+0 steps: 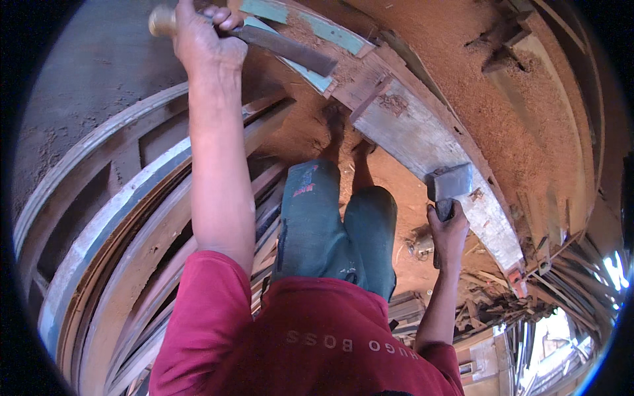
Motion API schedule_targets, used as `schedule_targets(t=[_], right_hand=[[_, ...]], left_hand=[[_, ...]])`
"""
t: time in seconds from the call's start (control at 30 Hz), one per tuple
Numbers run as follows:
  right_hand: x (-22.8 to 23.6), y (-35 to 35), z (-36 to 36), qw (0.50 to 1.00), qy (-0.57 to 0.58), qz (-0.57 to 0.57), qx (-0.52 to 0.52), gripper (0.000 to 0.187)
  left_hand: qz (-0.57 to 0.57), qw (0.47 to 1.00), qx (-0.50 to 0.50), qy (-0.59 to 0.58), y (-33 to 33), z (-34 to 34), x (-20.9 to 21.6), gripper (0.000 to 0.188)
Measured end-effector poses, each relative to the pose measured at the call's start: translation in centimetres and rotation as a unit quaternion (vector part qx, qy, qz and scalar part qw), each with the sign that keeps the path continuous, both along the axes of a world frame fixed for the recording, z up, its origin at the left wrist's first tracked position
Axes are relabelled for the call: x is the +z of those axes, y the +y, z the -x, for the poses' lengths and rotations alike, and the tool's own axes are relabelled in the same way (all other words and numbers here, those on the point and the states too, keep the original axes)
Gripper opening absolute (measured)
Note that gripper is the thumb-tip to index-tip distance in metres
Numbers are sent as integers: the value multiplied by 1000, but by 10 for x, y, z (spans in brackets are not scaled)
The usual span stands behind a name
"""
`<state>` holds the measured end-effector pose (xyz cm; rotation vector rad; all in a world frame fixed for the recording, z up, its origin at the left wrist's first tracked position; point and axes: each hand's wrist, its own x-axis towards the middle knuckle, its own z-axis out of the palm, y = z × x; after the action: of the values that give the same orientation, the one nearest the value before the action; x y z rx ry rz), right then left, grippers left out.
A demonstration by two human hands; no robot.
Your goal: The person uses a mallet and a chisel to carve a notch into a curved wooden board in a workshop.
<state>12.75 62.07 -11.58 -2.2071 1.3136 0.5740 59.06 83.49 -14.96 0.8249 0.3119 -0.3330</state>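
Observation:
At the upper left, my left hand [208, 43] is closed around a chisel-like tool [287, 49] with a pale wooden handle and a long, flat, dark blade. Its square end lies over a narrow, teal-painted wooden piece [310, 74] on the bench. Lower on the right, my right hand [450, 228] grips the short dark handle of a tool with a blocky grey metal head [452, 181]. That head is at the pale bench plank [413, 135]; whether it is a hammer or a hatchet I cannot tell. The two tools are well apart.
Another teal-painted wooden strip [323, 30] lies along the bench's far end. Curved-looking stacked boards and frames [132, 218] lean at my left. Reddish sawdust [489, 72] covers the ground beyond the bench, and wood scraps [475, 307] pile up at the lower right.

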Motion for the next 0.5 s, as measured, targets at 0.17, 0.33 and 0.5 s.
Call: schedule_targets(t=[0.17,0.33,0.5], right_hand=[[-15,9,4,998,-40,-36,-13,39],[-26,14,8,998,-55,-34,-26,39],[-30,13,14,995,-94,-21,-13,39]], left_hand=[[26,991,79,102,-2,33,14,28],[48,986,108,120,-15,57,35,28],[47,984,115,130,-23,66,43,30]])
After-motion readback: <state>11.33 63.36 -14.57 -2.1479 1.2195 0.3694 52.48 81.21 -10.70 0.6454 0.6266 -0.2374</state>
